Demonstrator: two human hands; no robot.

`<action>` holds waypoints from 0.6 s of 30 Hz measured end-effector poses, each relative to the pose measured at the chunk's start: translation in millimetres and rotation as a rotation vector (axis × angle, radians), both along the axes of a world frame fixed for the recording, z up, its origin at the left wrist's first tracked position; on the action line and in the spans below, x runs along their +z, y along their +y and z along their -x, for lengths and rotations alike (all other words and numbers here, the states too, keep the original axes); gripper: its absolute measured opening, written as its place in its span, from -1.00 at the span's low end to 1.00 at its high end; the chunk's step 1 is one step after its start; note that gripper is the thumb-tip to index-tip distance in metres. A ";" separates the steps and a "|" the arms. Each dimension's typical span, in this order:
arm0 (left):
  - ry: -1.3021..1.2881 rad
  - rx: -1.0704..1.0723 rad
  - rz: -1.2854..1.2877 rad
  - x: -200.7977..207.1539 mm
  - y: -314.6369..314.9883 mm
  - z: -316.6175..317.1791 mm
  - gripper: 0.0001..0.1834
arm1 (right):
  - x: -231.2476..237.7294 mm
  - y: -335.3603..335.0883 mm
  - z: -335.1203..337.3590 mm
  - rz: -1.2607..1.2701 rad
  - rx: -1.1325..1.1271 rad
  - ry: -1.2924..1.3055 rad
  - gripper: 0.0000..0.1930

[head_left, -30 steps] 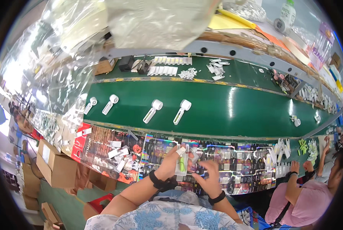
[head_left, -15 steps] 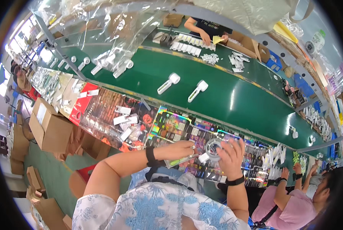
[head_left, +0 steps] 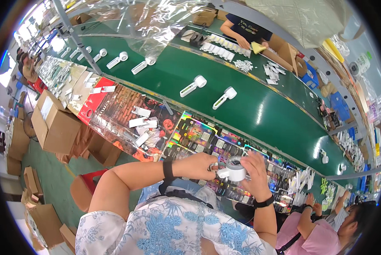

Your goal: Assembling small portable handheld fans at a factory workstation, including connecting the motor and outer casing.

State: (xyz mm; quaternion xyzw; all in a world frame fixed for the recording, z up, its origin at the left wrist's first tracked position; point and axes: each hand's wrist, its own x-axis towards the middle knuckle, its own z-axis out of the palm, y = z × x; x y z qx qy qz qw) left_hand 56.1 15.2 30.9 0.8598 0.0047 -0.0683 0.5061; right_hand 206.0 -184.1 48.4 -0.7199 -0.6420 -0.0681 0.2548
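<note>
Close in front of me, my right hand curls round the round head of a white handheld device that looks like a small fan. Its grey ring faces up, and a short white neck points toward my left hand. The left fingers are pinched together beside that neck, on something small and dark that I cannot make out. A white handheld device of the same kind lies on the green conveyor belt, with another device to its right. Both have round heads and a green strip along the handle.
White parts lie on the patterned bench to the left, and more white pieces at the right. A cardboard box stands far left. Across the belt a person holds something yellow. A person in pink sits at right.
The device in my right hand has turned, so its white side shows instead of its open round face. The green-striped part under my left hand is out of sight. The whole view has shifted slightly.
</note>
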 end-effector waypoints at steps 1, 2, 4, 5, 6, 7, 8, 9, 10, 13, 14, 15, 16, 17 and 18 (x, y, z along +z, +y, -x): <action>0.001 0.018 -0.002 -4.9 -0.7 1.2 -0.67 | 5.0 -1.0 3.7 0.074 0.066 0.286 -0.47; 0.035 0.012 -0.138 -3.9 -1.8 1.8 -0.69 | 8.5 1.7 5.9 0.153 0.137 0.574 -0.44; 0.101 0.006 -0.324 1.0 -8.7 8.3 -0.76 | 15.9 12.9 6.0 0.301 0.199 0.632 -0.43; 0.060 -0.030 -0.351 -14.4 -12.8 12.7 -0.74 | 19.0 20.6 5.8 0.446 0.235 0.677 -0.41; 0.024 -0.007 -0.341 -26.6 -13.3 18.1 -0.72 | 20.2 29.5 6.3 0.506 0.270 0.657 -0.41; -0.012 0.017 -0.332 -38.3 -13.4 24.5 -0.71 | 16.7 37.6 6.7 0.510 0.303 0.651 -0.41; -0.007 0.038 -0.337 -37.5 -12.6 30.4 -0.71 | 8.7 43.7 7.3 0.522 0.324 0.653 -0.41; 0.007 0.045 -0.340 -36.7 -10.6 37.7 -0.70 | 1.1 51.0 8.0 0.535 0.346 0.655 -0.41; 0.021 0.054 -0.342 -35.9 -6.8 45.5 -0.70 | -4.4 60.3 9.9 0.543 0.379 0.698 -0.41; 0.094 0.123 -0.251 -14.6 9.3 70.1 -0.73 | -18.0 85.9 21.8 0.504 0.498 0.702 -0.40; 0.125 0.157 -0.198 -17.0 14.8 78.8 -0.73 | -25.8 94.5 25.3 0.493 0.526 0.719 -0.39; 0.129 0.183 -0.199 -18.9 19.7 88.6 -0.73 | -29.0 104.9 29.2 0.499 0.552 0.715 -0.39; 0.119 0.239 -0.128 -20.5 24.5 98.6 -0.73 | -31.4 115.3 34.0 0.480 0.568 0.737 -0.39; 0.109 0.296 -0.055 -19.1 28.8 108.2 -0.72 | -33.6 125.3 39.8 0.464 0.584 0.762 -0.38; 0.169 0.323 -0.071 -26.3 32.9 118.2 -0.71 | -31.1 138.3 47.9 0.528 0.614 0.791 -0.38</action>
